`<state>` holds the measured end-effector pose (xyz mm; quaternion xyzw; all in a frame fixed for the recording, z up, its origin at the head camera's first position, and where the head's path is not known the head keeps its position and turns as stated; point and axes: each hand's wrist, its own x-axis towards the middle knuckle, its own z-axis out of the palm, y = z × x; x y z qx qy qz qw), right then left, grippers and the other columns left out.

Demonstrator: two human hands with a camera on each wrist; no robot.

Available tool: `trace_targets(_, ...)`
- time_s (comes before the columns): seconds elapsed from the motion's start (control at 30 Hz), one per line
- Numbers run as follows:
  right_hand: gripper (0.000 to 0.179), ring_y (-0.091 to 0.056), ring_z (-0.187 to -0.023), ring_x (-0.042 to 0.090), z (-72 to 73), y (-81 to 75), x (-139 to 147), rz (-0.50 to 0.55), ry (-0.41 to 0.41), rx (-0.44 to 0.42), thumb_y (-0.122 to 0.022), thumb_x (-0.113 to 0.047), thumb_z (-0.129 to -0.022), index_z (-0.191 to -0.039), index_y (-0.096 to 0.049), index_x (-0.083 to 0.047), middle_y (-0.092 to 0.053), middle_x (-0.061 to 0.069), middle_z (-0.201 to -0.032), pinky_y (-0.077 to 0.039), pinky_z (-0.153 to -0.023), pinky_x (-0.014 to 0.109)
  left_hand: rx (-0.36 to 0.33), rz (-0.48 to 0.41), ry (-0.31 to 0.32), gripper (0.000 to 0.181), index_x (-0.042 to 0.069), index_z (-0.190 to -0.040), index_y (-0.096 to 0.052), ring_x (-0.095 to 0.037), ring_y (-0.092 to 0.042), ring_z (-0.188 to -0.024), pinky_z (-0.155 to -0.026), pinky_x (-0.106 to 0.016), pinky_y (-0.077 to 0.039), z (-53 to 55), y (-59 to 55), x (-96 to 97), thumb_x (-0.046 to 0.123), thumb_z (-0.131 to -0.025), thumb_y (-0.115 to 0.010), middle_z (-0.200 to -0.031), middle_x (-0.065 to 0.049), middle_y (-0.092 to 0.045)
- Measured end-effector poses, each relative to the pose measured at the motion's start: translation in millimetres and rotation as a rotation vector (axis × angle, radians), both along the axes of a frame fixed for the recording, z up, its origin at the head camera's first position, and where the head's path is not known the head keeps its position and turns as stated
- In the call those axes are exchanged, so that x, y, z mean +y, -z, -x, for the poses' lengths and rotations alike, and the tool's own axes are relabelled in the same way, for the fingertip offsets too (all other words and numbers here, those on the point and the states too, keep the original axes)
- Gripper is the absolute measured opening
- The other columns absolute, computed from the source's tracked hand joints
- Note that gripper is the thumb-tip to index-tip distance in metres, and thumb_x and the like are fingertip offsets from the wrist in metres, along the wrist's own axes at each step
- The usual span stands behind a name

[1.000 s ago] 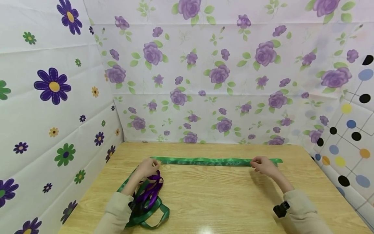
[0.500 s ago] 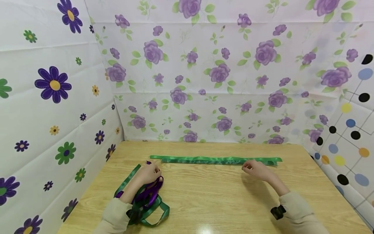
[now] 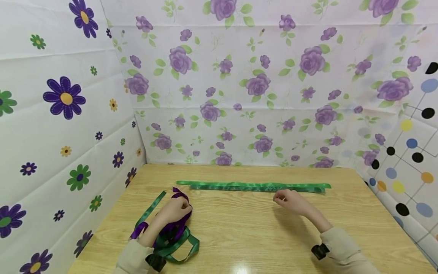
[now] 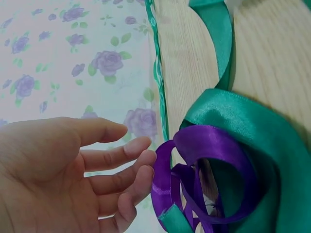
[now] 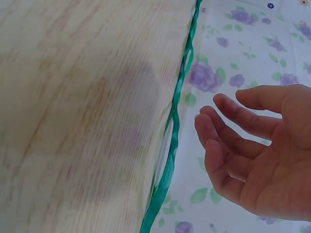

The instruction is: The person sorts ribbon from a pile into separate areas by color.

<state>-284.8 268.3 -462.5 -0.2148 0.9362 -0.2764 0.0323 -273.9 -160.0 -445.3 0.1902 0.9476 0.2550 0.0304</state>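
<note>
Screened-off work area, wider premises undeterminable: one wood-grain desk (image 3: 246, 228); rose-print sheet (image 3: 236, 85) behind desk; daisy-print sheet (image 3: 41, 129) left of desk; dot-print sheet (image 3: 410, 167) right of desk.

Wooden table (image 3: 239, 228) with pale grain, a bright spot of light at its near side. Behind it, a white cloth (image 3: 212, 102) printed with purple roses and green leaves; at left, a daisy-patterned cloth (image 3: 27, 133); at right, a sheet with coloured dots (image 3: 417, 182) and thin lines.

0 texts were legible, 0 labels, 0 brands, 0 numbers, 0 signs read across 3 views.
</note>
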Motion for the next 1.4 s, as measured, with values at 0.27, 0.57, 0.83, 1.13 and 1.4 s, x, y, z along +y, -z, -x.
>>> trace_targets(0.27,0.016,-0.059,-0.081,0.011,-5.2,-1.0,-7.0,-0.016,-0.014,0.033,-0.05,-0.019,-0.094,-0.1,-0.063,-0.012,-0.065,0.007,-0.093,-0.048,-0.067,0.024,0.001,-0.026,0.12,0.026,0.003,-0.065,-0.062,-0.006,-0.03,-0.043,-0.048,-0.019,-0.03,-5.7,-6.0,2.5,0.007,-0.089,-0.053,-0.057,0.002,-0.053)
trace_targets(0.57,0.016,-0.057,-0.079,0.007,-9.0,3.7,-12.3,-0.009,-0.063,0.039,-0.052,-0.018,-0.093,-0.099,-0.064,-0.009,-0.064,0.005,-0.09,-0.047,-0.064,0.022,-0.038,-0.027,0.197,0.036,0.007,-0.055,-0.046,-0.004,-0.02,-0.041,-0.044,-0.017,-0.021,-15.4,-7.3,3.9,0.009,-0.091,-0.052,-0.049,0.008,-0.025)
trace_targets(0.83,0.012,-0.057,-0.078,0.005,-13.2,-0.7,-17.0,-0.008,-0.13,0.052,-0.052,-0.016,-0.093,-0.096,-0.064,-0.015,-0.065,0.005,-0.09,-0.046,-0.062,0.021,-0.165,0.018,0.265,0.03,0.002,-0.072,-0.063,-0.004,-0.025,-0.042,-0.044,-0.018,-0.023,-22.2,-4.3,3.6,0.022,-0.092,-0.054,-0.052,0.008,-0.034)
trace_targets(1.13,0.014,-0.058,-0.078,0.005,-15.9,-6.6,-32.1,-0.012,-0.19,0.041,-0.051,-0.017,-0.094,-0.099,-0.064,-0.016,-0.066,0.006,-0.092,-0.047,-0.063,0.022,-0.385,0.114,0.244,0.033,0.004,-0.067,-0.065,-0.007,-0.038,-0.044,-0.044,-0.02,-0.029,-34.6,-6.9,11.2,0.034,-0.082,-0.066,-0.051,0.006,-0.047)
trace_targets(1.4,0.02,-0.06,-0.084,0.006,-19.6,-7.9,-46.0,-0.011,-0.284,-0.039,-0.048,-0.02,-0.095,-0.104,-0.063,-0.01,-0.066,0.006,-0.097,-0.049,-0.068,0.022,-0.423,0.24,0.306,0.032,0.004,-0.054,-0.064,-0.003,-0.023,-0.039,-0.041,-0.018,-0.02,-45.2,-2.7,21.5,0.025,-0.075,-0.074,-0.041,0.012,-0.036)
